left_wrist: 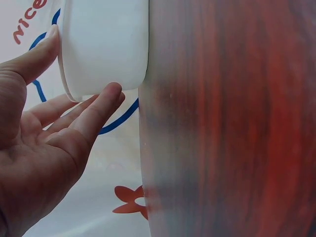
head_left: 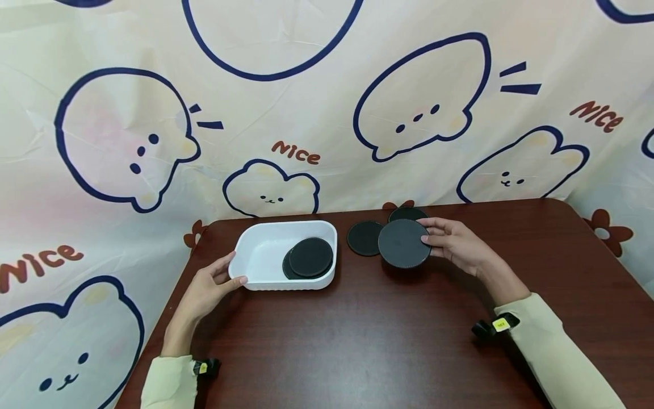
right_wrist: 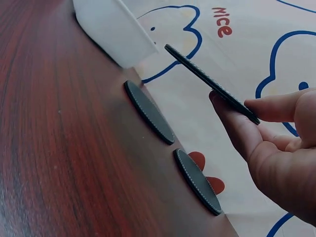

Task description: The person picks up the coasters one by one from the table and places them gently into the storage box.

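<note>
A white tray [head_left: 258,250] sits on the dark wooden table and holds two stacked black round coasters [head_left: 309,258]. My left hand [head_left: 212,287] touches the tray's left rim with straight fingers [left_wrist: 96,111]; the tray's wall [left_wrist: 106,47] fills the left wrist view. My right hand [head_left: 455,243] pinches a black coaster [head_left: 403,243] by its edge and holds it tilted above the table [right_wrist: 212,84]. Two more black coasters lie flat on the table, one [head_left: 365,238] left of the held one, the other [head_left: 406,214] behind it; both show in the right wrist view [right_wrist: 149,112], [right_wrist: 198,181].
A cartoon-printed cloth [head_left: 306,113] hangs right behind the table's far edge. The table [head_left: 357,341] stretches bare toward me and to the right. Its left corner lies close to my left hand.
</note>
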The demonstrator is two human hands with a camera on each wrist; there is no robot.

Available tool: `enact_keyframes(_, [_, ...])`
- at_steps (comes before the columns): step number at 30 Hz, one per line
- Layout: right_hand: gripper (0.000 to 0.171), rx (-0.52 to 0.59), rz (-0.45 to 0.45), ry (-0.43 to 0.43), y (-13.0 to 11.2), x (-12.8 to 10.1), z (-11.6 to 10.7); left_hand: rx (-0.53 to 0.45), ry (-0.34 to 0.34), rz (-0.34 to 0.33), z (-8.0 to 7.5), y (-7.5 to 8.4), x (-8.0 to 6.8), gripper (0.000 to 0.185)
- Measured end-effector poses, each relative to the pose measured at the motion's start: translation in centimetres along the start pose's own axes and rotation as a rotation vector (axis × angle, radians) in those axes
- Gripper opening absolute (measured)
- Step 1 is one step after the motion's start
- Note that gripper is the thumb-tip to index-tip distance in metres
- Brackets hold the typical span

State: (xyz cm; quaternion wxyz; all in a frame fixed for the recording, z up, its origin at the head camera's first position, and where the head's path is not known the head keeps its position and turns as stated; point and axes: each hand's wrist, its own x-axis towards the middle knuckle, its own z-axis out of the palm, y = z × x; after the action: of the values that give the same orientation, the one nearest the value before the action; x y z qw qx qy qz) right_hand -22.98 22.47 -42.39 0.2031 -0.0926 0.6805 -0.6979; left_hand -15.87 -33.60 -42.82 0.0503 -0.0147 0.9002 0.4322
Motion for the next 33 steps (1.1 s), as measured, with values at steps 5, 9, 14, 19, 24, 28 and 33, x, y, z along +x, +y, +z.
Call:
enact_keyframes(5, [0.062, 0.061, -0.017, -0.015, -0.31, -0.17, 0.04, 0.000, 0.004, 0.001, 0.06, -0.11, -0.03, 0.088])
enact_keyframes(9, [0.060, 0.100, -0.019, -0.022, -0.41, -0.24, -0.02, -0.006, 0.005, 0.004, 0.06, -0.16, -0.08, 0.089])
enact_keyframes(14, [0.058, 0.143, -0.022, -0.035, -0.51, -0.28, 0.00, -0.007, 0.005, 0.009, 0.06, -0.16, -0.11, 0.090])
enact_keyframes(19, [0.057, 0.159, -0.021, -0.040, -0.46, -0.28, 0.02, -0.005, 0.005, 0.012, 0.04, -0.04, -0.08, 0.090])
enact_keyframes(24, [0.054, 0.194, -0.017, -0.048, -0.53, -0.39, 0.19, -0.010, 0.003, 0.016, 0.02, 0.10, -0.04, 0.089])
enact_keyframes(28, [0.052, 0.231, -0.005, -0.051, -0.57, -0.41, 0.41, -0.007, 0.003, 0.020, 0.05, 0.05, 0.00, 0.089])
enact_keyframes(33, [0.052, 0.244, 0.003, -0.046, -0.54, -0.27, 0.75, 0.002, 0.006, 0.023, 0.07, -0.15, 0.03, 0.089])
